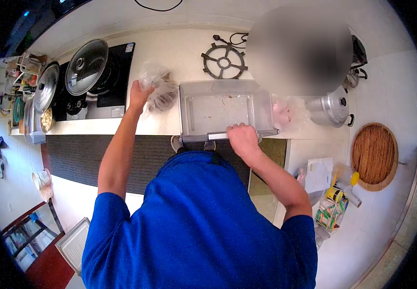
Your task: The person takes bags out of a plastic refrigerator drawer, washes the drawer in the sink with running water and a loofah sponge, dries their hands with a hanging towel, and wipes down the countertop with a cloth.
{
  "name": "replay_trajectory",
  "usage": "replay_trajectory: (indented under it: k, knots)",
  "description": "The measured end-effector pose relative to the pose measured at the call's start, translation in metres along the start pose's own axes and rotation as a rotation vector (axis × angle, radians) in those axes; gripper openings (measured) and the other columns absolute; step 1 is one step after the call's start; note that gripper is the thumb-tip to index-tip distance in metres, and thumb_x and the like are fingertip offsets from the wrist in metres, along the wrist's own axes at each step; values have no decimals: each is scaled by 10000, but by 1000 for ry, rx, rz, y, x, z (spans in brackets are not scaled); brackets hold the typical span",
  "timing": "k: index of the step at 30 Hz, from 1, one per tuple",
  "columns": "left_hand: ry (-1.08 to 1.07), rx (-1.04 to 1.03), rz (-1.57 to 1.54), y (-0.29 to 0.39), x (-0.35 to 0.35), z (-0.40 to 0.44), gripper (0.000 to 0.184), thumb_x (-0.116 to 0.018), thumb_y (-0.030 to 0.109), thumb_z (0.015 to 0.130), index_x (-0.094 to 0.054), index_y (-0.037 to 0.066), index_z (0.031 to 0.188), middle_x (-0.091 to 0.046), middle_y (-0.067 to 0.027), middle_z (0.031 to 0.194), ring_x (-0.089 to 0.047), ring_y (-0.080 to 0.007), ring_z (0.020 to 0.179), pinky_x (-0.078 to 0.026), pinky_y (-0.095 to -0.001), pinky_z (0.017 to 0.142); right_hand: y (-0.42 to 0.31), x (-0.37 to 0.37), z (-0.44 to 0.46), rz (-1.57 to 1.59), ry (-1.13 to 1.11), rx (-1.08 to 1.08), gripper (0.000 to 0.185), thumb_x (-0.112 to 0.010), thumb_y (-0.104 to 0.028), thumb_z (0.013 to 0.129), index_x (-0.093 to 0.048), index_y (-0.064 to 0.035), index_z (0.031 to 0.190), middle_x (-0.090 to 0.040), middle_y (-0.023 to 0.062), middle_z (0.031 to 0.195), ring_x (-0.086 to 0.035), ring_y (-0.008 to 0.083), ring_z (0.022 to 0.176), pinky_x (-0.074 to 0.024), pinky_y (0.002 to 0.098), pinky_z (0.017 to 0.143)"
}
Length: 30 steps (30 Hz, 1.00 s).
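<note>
My left hand (141, 95) is closed on the top of a clear plastic bag (162, 96) with something brownish inside, which I cannot make out. The bag is at the counter, just left of a clear plastic drawer (218, 118). That drawer sits at the counter's front edge, with small dark scraps on its bottom. My right hand (243, 139) grips the drawer's front rim, near a white handle strip; the fingertips curl over the edge. Beside the drawer's right wall lies another clear bag (285, 114) with pinkish contents.
A black gas stove (117, 82) with a glass-lidded pan (87, 67) stands at left. Behind the drawer lies a black pan support (224, 61). A lidded metal pot (327, 110) stands at right, near a round wooden board (375, 156). A blurred patch hides the back right.
</note>
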<state>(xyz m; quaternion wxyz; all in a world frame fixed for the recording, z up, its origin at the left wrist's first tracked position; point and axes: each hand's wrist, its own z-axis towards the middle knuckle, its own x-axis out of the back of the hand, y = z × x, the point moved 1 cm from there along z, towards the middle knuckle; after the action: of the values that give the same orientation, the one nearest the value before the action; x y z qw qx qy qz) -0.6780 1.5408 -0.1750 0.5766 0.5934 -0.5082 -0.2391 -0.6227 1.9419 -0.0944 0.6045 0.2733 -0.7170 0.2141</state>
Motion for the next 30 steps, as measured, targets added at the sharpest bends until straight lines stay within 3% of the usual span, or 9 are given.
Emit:
replay_trajectory:
  k: [6,9,12,13,15,19,21,28,30]
  knots:
    - [278,-274,266,-26,23,-59,719,-706,313,904,-392,-44,1443,-510,-231,1352,-550,-296,1182,-439,-403,1006,17,16,-1,11,22,90,77,-614,-139,791,-682,-106,778,-693,71,732,-694,229,721,-553,382,607]
    - [362,-56,293,-33,27,-117,706,-691,339,915,-402,-51,1428,-529,-221,1337,-568,-312,1152,-463,-401,981,24,44,-6,17,39,168,54,-618,-130,775,-662,-103,762,-685,72,721,-692,231,715,-549,378,606]
    - [-74,447,-162,-50,28,-167,609,-600,425,975,-466,21,1411,-581,-166,1295,-602,-258,1089,-512,-390,907,31,70,-8,40,82,290,37,-623,-137,754,-636,-102,754,-668,67,713,-684,228,713,-537,370,605]
    - [-44,463,-172,-56,29,-183,609,-600,425,975,-466,21,1411,-581,-166,1295,-602,-258,1089,-512,-390,907,31,77,-9,48,126,342,46,-628,-148,742,-623,-103,753,-655,62,708,-677,224,711,-529,367,601]
    - [-306,547,-548,-62,21,-216,580,-542,483,997,-509,53,1385,-603,-129,1276,-597,-226,1093,-514,-394,906,28,90,-8,62,187,410,57,-626,-158,730,-612,-109,753,-633,51,709,-662,211,716,-518,357,595]
    - [-284,473,-588,-26,21,-254,604,-521,486,1002,-467,53,1420,-597,-150,1305,-592,-267,1161,-509,-414,955,-7,117,-6,-23,356,545,79,-616,-174,701,-581,-121,748,-571,21,717,-620,174,738,-487,323,578]
    - [-214,409,-1029,-5,34,-272,619,-531,471,996,-435,46,1436,-594,-163,1308,-604,-290,1151,-513,-429,966,-36,124,3,-20,397,616,79,-613,-172,700,-575,-121,747,-561,15,720,-614,167,741,-476,316,570]
    - [110,155,-796,-16,157,-330,628,-582,423,986,-426,5,1427,-602,-165,1291,-638,-268,1104,-544,-424,920,-155,142,3,162,625,753,95,-611,-178,695,-549,-125,743,-512,7,696,-590,151,690,-427,316,510]
    - [174,136,-870,-46,210,-345,625,-604,420,976,-438,12,1419,-604,-160,1290,-642,-256,1099,-549,-416,912,-214,143,3,110,548,768,97,-609,-170,695,-529,-128,730,-521,10,696,-598,157,682,-437,316,515]
